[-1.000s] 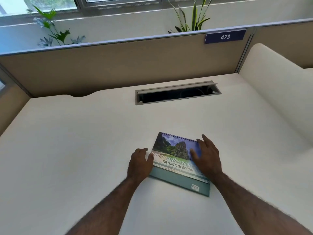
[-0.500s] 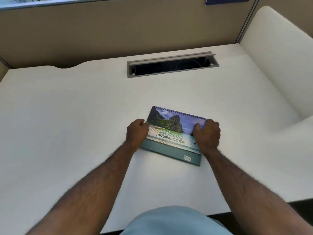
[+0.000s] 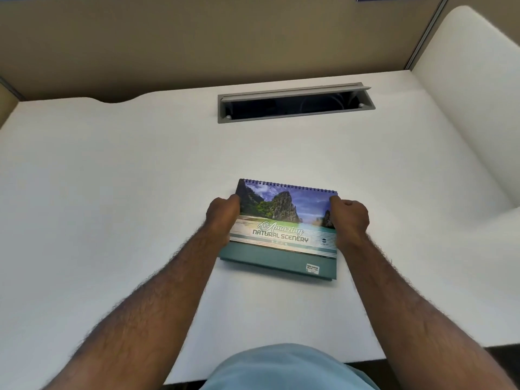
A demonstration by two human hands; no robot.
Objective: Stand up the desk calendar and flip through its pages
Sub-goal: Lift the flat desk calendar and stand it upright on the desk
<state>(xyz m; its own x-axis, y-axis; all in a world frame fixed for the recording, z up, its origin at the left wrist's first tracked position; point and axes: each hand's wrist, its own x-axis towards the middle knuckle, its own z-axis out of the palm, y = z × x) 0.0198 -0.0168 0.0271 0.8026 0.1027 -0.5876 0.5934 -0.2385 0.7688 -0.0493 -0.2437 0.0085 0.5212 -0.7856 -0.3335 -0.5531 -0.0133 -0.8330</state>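
Soft, even daylight fills the scene — bright on the white worktop [image 3: 112,192], with no hard glare. Shadows are faint: a thin dark line under the near edge of the calendar [image 3: 281,220], a mild grey falloff toward the right. The wide lens bows the partition [image 3: 197,46] and the worktop's edges. Focus is fair at centre — the forearms look slightly soft.

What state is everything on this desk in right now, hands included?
Desk calendar: closed on its "Amazing Natural Scenery" cover, spiral edge away from the person, not yet stood up.
Left hand: closed on the calendar's left edge.
Right hand: closed on the calendar's right edge.
Cable tray: lid open, dark inside.
Desk: white, bearing only the calendar.
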